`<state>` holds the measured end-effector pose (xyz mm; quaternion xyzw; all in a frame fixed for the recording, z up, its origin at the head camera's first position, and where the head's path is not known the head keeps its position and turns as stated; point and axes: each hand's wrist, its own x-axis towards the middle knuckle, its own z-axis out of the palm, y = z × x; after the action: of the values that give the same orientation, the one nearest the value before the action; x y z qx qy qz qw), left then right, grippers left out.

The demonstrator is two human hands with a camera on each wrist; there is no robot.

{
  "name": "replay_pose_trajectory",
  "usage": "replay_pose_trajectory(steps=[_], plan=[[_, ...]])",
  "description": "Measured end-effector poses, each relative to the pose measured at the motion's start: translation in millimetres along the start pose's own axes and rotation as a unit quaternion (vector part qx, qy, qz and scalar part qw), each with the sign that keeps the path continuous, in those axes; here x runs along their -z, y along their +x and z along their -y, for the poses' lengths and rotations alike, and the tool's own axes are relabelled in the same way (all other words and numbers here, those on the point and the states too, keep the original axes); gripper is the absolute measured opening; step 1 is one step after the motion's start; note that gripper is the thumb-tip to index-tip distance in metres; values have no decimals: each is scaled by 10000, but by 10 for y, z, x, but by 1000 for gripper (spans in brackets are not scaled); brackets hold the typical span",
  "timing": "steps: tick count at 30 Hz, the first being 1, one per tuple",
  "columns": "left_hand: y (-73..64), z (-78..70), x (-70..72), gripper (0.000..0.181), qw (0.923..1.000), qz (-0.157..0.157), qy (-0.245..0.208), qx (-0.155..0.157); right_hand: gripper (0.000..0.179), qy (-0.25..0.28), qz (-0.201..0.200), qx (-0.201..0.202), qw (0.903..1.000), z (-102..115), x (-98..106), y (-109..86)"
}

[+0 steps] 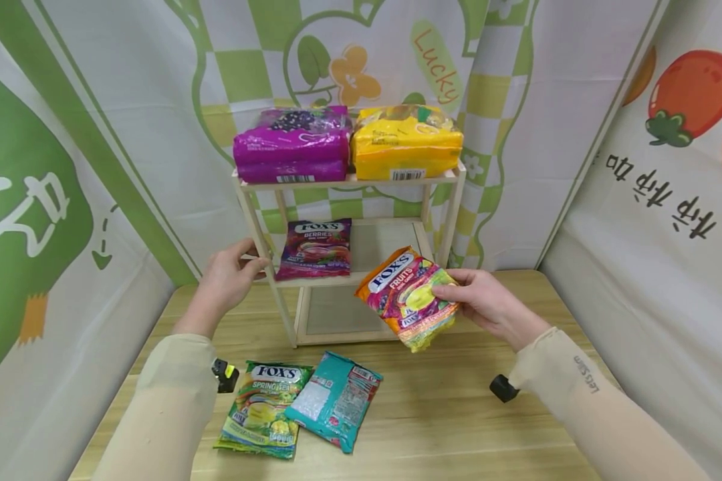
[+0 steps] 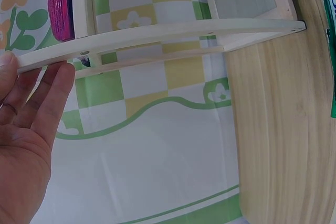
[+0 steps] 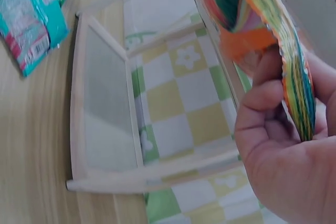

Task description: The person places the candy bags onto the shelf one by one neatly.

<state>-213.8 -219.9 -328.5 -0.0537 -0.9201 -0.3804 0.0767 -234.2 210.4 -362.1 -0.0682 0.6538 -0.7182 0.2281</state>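
Orange-and-purple plastic FOX'S Fruits bag [image 1: 400,294]: midair, off the middle shelf's [image 1: 385,242] right front corner, right hand [image 1: 490,302] pinching its edge. Left hand [image 1: 230,279] pinches pale wooden rack's [image 1: 283,310] left post. Green bag [image 1: 261,411], teal bag [image 1: 339,397] overlap on tabletop [image 1: 445,407], near rack's left front corner.

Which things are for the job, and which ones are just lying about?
Being used:
- Fruits bag, in the right hand
- wooden rack, held by the left hand

Seemingly just lying about, with no hand on them:
- Spring Tea bag and teal bag, on the table
- Berries bag, purple bag and yellow bag, on the rack
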Motion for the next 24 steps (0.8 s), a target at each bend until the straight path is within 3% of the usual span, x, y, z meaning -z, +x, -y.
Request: replay_pose_trajectory(steps=[11, 24], plan=[[6, -2, 2, 33, 10000, 2, -53, 60, 65, 805, -407, -151, 9958, 34, -189, -32], [11, -8, 1, 34, 9998, 79, -166, 110, 68, 1236, -186, -19, 9922, 99, -238, -93]])
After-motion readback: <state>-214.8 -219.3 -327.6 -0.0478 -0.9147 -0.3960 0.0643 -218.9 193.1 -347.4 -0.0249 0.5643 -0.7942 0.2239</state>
